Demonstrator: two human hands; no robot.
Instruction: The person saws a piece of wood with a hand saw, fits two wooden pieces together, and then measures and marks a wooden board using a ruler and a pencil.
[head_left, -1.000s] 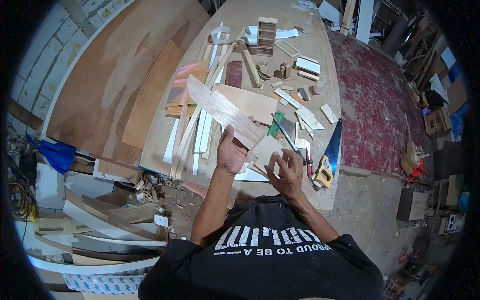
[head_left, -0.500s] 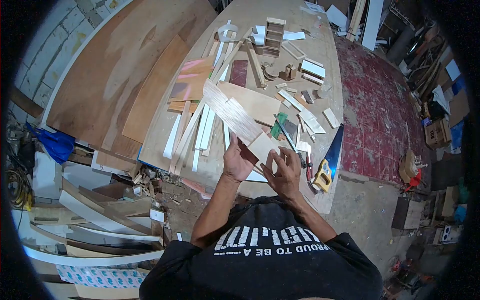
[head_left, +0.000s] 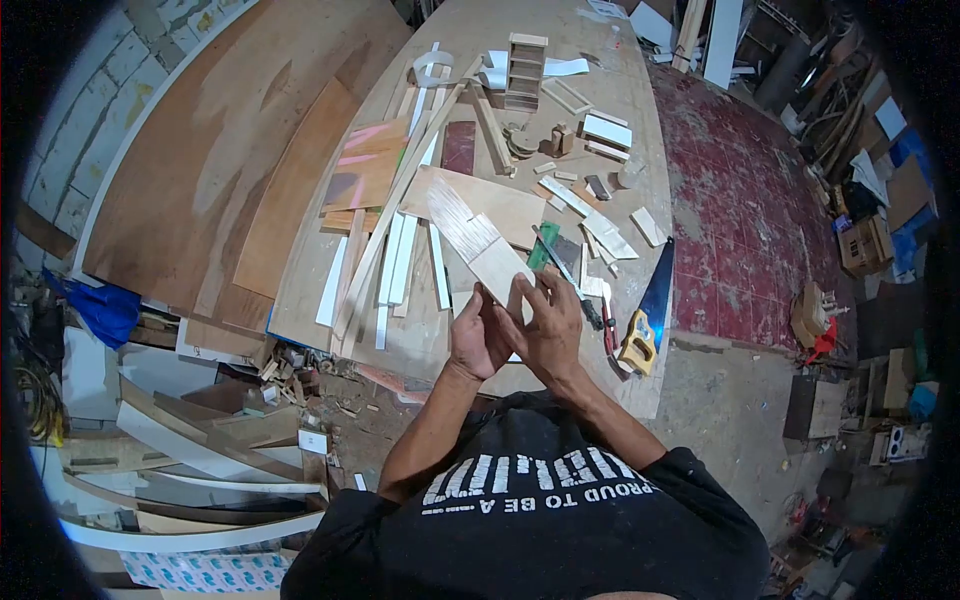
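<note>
A pale wooden piece (head_left: 462, 226), with a smoother light block (head_left: 497, 268) at its near end, is held up over the workbench (head_left: 600, 375). My left hand (head_left: 480, 338) supports the near end from the left and below, its fingers partly hidden. On the right side of the same end, my right hand (head_left: 545, 325) grips with bent fingers. A thin plywood board (head_left: 510, 208) lies beneath the held piece. Right of my right hand are a handsaw with a yellow handle (head_left: 640, 343) and a red-handled tool (head_left: 608, 318).
Long wooden strips (head_left: 392, 255) lie left of the hands. A small shelf-like wooden box (head_left: 525, 72) stands at the back of the bench. Large plywood sheets (head_left: 215, 150) lean at the left. Curved wooden parts (head_left: 200, 435) are stacked at the lower left.
The hands have come closer together, and the right hand has moved left along the near end. The held piece is more steeply angled. The whole view has shifted slightly.
</note>
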